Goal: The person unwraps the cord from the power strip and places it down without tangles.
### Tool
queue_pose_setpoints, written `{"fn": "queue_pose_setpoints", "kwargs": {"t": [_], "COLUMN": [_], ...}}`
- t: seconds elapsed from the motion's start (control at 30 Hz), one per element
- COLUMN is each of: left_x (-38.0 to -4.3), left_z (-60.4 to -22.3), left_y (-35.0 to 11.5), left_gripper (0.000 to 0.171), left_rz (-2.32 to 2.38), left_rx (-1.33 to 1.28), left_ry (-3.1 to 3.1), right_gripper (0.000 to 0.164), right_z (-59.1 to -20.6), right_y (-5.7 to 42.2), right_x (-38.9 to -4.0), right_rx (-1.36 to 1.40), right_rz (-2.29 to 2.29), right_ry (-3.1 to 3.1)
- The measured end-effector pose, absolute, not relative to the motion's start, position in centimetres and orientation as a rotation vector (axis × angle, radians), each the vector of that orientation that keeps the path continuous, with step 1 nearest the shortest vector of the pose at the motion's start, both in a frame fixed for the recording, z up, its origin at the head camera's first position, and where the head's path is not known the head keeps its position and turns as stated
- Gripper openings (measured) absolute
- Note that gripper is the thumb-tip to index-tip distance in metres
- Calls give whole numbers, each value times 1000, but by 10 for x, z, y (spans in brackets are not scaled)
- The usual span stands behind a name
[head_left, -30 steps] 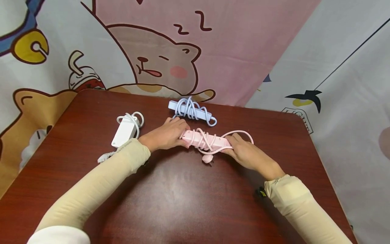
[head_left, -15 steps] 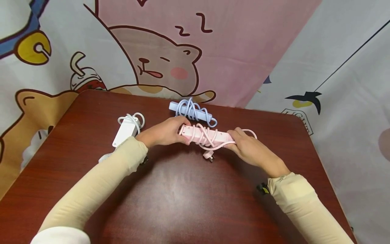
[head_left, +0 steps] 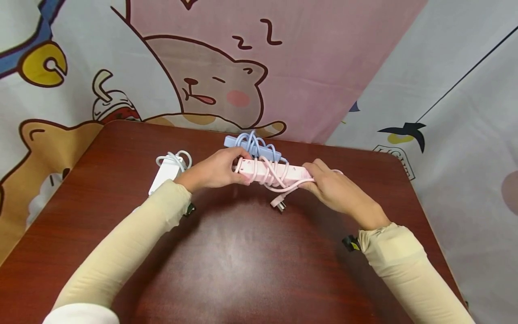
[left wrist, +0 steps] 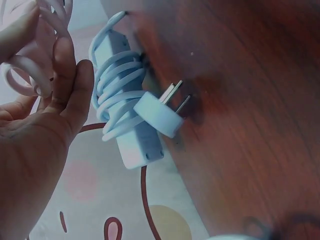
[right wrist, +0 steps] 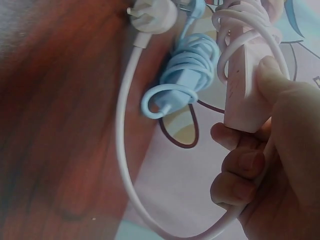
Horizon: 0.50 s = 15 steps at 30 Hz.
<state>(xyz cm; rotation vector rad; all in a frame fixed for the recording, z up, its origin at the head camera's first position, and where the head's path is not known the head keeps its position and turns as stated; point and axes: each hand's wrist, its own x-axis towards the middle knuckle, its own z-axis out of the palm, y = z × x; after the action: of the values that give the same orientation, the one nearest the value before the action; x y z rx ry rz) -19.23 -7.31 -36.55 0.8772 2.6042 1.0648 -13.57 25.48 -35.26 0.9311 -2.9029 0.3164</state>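
A pink power strip (head_left: pixel 298 173) wrapped in its own cord is held level between my two hands, above the table. My left hand (head_left: pixel 218 168) grips its left end, thumb at the near side and fingers over the far side. The right end is gripped by my right hand (head_left: pixel 333 193), whose fingers also curl round a loop of pink cord (right wrist: pixel 125 170) in the right wrist view. From that cord hangs the pink plug (head_left: pixel 278 202), prongs downward. Just behind, a blue power strip (head_left: pixel 272 154) lies on the table, partly hidden, its plug (left wrist: pixel 159 115) showing in the left wrist view.
At the left of the brown table (head_left: pixel 238 265) lies a white block (head_left: pixel 163 174) wrapped in white cord, partly covered by my left sleeve (head_left: pixel 133 238). A cartoon-printed cloth (head_left: pixel 315 67) hangs along the table's far edge.
Both hands have raised the pink power strip from near the tabletop, and it now overlaps the blue one in the head view. The plug has swung to hang below it.
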Motion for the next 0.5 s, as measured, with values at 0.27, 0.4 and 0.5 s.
{"fn": "queue_pose_setpoints", "kwargs": {"t": [0.27,0.4,0.5], "left_x": [-191,-191,-191], "left_z": [-345,-341,-342], "left_y": [-82,-83,-85], "left_gripper": [49,48,48], "left_rz": [1125,1176,1230], "left_rx": [874,837,785], "left_ry": [2585,2577,2559], "right_gripper": [42,42,41], "right_z": [-334,-326,-322], "right_y": [253,253,251], "right_x": [-137,-140,-143], "right_rx": [903,887,866], "right_rz": [339,356,385], "right_ry": [-2891,-2870,-2848]}}
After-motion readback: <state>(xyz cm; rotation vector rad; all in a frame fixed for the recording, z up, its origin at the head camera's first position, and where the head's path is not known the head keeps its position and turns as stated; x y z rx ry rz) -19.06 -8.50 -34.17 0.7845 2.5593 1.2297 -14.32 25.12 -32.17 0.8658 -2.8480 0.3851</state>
